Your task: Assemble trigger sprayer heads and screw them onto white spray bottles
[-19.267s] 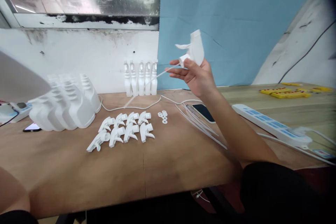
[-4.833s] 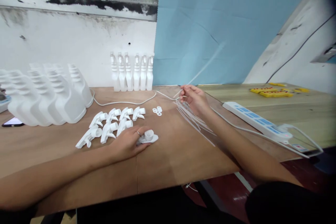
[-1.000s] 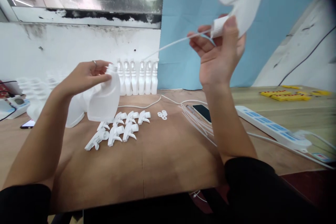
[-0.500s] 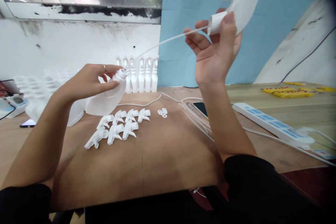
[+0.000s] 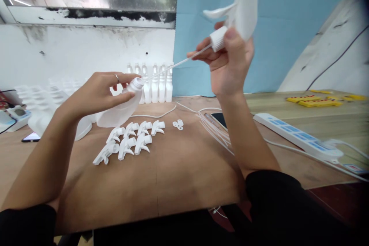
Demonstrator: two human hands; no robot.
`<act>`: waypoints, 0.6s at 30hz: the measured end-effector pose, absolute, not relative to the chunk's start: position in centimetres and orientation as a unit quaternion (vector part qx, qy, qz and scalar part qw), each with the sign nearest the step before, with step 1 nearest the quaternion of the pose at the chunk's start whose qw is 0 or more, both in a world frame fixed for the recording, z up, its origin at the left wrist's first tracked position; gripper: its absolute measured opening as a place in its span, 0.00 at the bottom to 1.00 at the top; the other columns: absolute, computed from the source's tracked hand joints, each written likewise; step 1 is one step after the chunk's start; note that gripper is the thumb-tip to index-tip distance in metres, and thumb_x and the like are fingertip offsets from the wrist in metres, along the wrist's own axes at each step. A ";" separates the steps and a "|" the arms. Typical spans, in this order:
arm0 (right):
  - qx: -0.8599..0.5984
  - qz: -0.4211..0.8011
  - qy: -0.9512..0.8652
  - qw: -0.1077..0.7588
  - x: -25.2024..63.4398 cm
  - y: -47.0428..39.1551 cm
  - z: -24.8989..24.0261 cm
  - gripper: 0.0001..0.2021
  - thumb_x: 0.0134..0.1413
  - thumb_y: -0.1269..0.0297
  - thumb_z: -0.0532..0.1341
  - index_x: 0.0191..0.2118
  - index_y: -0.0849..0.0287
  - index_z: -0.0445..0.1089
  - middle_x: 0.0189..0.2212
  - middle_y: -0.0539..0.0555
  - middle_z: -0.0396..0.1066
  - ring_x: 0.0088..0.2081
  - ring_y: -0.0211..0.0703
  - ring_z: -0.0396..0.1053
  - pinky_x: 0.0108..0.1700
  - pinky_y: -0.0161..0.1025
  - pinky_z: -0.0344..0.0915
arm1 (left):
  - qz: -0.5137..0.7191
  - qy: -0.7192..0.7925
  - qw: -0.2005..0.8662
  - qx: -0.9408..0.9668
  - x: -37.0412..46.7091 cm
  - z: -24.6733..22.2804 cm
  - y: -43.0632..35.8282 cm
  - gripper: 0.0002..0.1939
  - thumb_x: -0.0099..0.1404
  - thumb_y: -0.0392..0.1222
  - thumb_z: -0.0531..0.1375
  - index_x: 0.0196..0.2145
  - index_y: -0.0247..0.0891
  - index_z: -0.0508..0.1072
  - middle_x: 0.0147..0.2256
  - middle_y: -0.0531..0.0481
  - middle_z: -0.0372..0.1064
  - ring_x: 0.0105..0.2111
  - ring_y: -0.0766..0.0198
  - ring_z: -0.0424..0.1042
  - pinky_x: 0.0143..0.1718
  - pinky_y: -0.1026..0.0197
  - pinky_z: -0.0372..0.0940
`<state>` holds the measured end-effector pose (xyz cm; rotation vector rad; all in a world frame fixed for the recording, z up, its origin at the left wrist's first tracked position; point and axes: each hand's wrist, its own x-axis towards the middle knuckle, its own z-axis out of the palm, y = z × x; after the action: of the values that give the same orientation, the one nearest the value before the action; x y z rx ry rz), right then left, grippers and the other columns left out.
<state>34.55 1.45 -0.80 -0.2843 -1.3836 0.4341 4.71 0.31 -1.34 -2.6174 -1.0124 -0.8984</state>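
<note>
A white translucent spray bottle (image 5: 119, 112) leans to the right on the table, its open neck pointing up and right. My left hand (image 5: 99, 91) is closed around it just below the neck. Up against the blue backdrop, my right hand (image 5: 230, 57) grips a white trigger sprayer head (image 5: 245, 7) by its ribbed collar, thumb on the near side. From the collar a thin white dip tube (image 5: 184, 60) slants down left, and its tip is at the bottle's mouth; whether it is inside I cannot tell. Several loose trigger sprayer heads (image 5: 142, 143) lie below the bottle.
Small white washers (image 5: 178, 124) and a bundle of thin tubes (image 5: 215, 132) lie mid-table. Several assembled bottles (image 5: 155, 88) stand by the wall; more bottles (image 5: 43, 103) are at left. A phone (image 5: 219, 120), a power strip (image 5: 296, 136) and yellow pieces (image 5: 319, 102) are at right.
My right hand has brought the sprayer head left and down, and the tube's tip has come to the bottle's mouth. My left hand and the bottle have shifted slightly right.
</note>
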 end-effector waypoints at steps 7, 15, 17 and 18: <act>-0.160 0.284 -0.786 0.526 33.2 -0.4 -1.6 0.17 0.52 0.51 0.68 0.40 0.59 0.71 0.35 0.53 0.74 0.34 0.43 0.74 0.35 0.40 0.73 | -0.396 -0.260 -0.038 -0.880 7.6 -2.7 -1.8 0.30 0.62 0.49 0.65 0.61 0.48 0.65 0.41 0.50 0.76 0.38 0.58 0.74 0.38 0.59 0.69; -0.195 0.244 -0.873 0.374 34.0 -2.2 -0.9 0.12 0.53 0.58 0.67 0.35 0.63 0.71 0.26 0.47 0.67 0.28 0.32 0.65 0.27 0.29 0.60 | -0.429 -0.180 -0.293 -0.835 11.8 -5.8 -2.0 0.41 0.59 0.43 0.69 0.64 0.52 0.52 0.50 0.45 0.70 0.44 0.51 0.76 0.39 0.54 0.74; -0.212 0.236 -0.887 0.337 34.3 -1.9 -0.8 0.12 0.53 0.59 0.67 0.34 0.63 0.71 0.24 0.46 0.66 0.26 0.31 0.63 0.26 0.29 0.57 | -0.412 -0.185 -0.335 -0.827 12.4 -6.4 -1.8 0.43 0.59 0.42 0.68 0.65 0.51 0.50 0.47 0.45 0.72 0.43 0.51 0.76 0.39 0.53 0.74; -0.221 0.233 -0.891 0.319 34.4 -1.7 -0.9 0.12 0.54 0.59 0.67 0.34 0.63 0.70 0.23 0.46 0.65 0.26 0.31 0.62 0.25 0.29 0.56 | -0.403 -0.185 -0.352 -0.825 12.6 -6.6 -1.6 0.44 0.60 0.41 0.68 0.66 0.50 0.49 0.45 0.45 0.72 0.42 0.51 0.76 0.40 0.52 0.74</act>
<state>34.39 -1.72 -0.86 -0.5821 -2.3439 0.6126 12.60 -1.64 -6.61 -3.4016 -0.7611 -1.6603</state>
